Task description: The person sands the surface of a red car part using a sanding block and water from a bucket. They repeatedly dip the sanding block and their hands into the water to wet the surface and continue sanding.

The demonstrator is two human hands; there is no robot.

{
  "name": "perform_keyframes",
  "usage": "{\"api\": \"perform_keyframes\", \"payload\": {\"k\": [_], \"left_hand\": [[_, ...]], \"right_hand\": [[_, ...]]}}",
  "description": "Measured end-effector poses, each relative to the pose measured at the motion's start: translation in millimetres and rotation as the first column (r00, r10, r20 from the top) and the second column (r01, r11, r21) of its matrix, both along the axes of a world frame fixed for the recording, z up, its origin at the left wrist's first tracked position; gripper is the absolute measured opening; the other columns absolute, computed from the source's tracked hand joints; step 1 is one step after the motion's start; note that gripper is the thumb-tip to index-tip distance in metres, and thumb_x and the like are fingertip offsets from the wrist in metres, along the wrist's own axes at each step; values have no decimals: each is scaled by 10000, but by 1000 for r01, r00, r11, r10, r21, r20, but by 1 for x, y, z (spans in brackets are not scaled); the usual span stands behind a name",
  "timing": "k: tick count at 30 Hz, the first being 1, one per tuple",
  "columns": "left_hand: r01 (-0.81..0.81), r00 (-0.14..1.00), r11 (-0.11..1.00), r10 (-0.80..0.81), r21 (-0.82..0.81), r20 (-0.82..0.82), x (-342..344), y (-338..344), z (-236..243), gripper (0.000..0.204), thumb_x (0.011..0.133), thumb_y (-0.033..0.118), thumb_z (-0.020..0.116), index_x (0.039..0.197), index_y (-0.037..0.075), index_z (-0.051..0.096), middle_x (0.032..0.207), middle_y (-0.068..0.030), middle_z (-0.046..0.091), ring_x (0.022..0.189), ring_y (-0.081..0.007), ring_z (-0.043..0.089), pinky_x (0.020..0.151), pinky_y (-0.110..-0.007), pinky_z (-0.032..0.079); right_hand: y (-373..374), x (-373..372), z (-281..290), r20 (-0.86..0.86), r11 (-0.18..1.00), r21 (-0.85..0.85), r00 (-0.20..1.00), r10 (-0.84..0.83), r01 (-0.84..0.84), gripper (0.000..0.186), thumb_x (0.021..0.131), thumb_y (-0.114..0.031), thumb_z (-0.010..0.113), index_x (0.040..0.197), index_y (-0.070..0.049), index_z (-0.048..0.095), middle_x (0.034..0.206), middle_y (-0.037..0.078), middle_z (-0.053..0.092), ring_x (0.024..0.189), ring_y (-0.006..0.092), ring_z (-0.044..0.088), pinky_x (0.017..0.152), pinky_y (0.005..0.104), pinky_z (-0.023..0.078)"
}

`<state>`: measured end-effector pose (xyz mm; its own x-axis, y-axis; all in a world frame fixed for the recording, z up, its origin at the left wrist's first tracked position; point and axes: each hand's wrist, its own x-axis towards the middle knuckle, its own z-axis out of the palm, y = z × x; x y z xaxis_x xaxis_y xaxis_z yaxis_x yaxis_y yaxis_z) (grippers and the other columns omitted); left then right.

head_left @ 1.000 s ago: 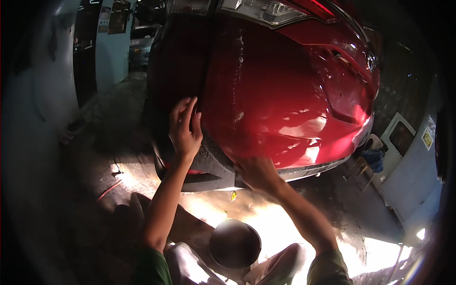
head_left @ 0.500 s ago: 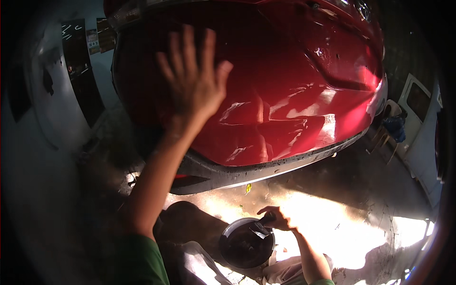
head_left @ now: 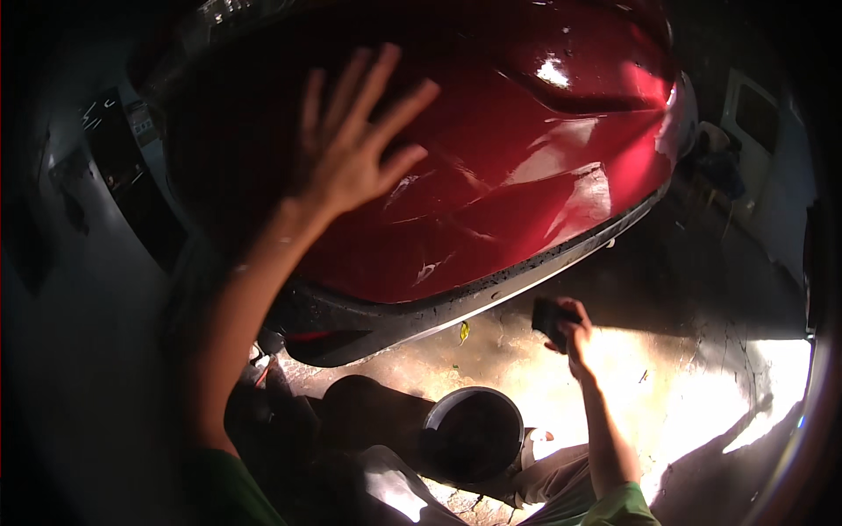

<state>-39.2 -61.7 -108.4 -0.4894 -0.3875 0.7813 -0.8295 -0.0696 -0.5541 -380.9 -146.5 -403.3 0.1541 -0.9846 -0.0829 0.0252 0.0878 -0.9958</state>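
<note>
My left hand [head_left: 349, 145] is spread with fingers apart on or just over the glossy red car body [head_left: 491, 241] at its upper-left part; I cannot tell whether it touches. My right hand [head_left: 574, 337] grips a small dark block [head_left: 550, 317] below the car's dark lower trim [head_left: 399, 313], over sunlit floor. Below it, between my legs, stands a round dark bucket [head_left: 474, 434], its contents too dark to make out.
A pale door panel [head_left: 750, 131] leans at the far right, beside a chair with dark blue cloth [head_left: 719, 167]. Walls stand at both sides. A small yellow leaf [head_left: 464, 333] is below the bumper, and the concrete floor [head_left: 684, 377] is partly in glaring sunlight.
My left hand has moved up the car body and its fingers have spread. My right hand left the car, dipped to the bucket and has risen from it with the dark block.
</note>
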Motion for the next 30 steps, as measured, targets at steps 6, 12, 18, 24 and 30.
{"api": "perform_keyframes", "payload": {"k": [6, 12, 18, 24, 30], "left_hand": [[-408, 911, 904, 411, -129, 3, 76, 80, 59, 540, 1022, 430, 462, 1498, 177, 432, 1551, -135, 390, 1416, -356, 384, 1156, -466, 320], [-297, 955, 950, 292, -100, -58, 74, 67, 60, 526, 1027, 399, 447, 1497, 162, 436, 1557, -150, 379, 1421, -355, 379, 1160, -488, 305], [-221, 975, 973, 219, -62, -48, 95, 95, 59, 487, 1026, 377, 452, 1471, 180, 480, 1548, -120, 403, 1412, -342, 396, 1153, -476, 317], [-284, 958, 951, 277, -118, -75, 76, 85, 60, 481, 1016, 365, 480, 1462, 183, 494, 1522, -104, 441, 1392, -339, 421, 1134, -467, 338], [-140, 988, 988, 134, -72, -78, 97, 85, 55, 466, 1010, 317, 502, 1446, 154, 509, 1523, -121, 442, 1385, -343, 437, 1125, -466, 349]], "right_hand": [[-91, 53, 136, 399, 593, -633, 866, -301, 498, 412, 1022, -112, 462, 1422, -15, 484, 1324, 128, 607, 1147, 237, 609, 977, 338, 466], [22, 248, 227, 235, 307, -837, 805, -545, 453, 660, 951, -224, 518, 1548, -54, 296, 1663, 137, 132, 1539, 331, 93, 1132, 704, 99], [1, 210, 184, 19, 147, -984, 880, -475, 101, 687, 949, -323, 548, 1555, -106, 308, 1650, 97, 203, 1530, 301, 160, 1132, 710, 81], [3, 237, 242, 240, 313, -804, 758, -607, 505, 694, 961, -288, 488, 1570, -66, 240, 1653, 159, 159, 1529, 370, 98, 1143, 692, 69], [54, 271, 262, -27, -49, -998, 949, -315, -45, 643, 933, -300, 575, 1518, -105, 393, 1651, 50, 218, 1533, 261, 157, 1142, 707, 25]]}}
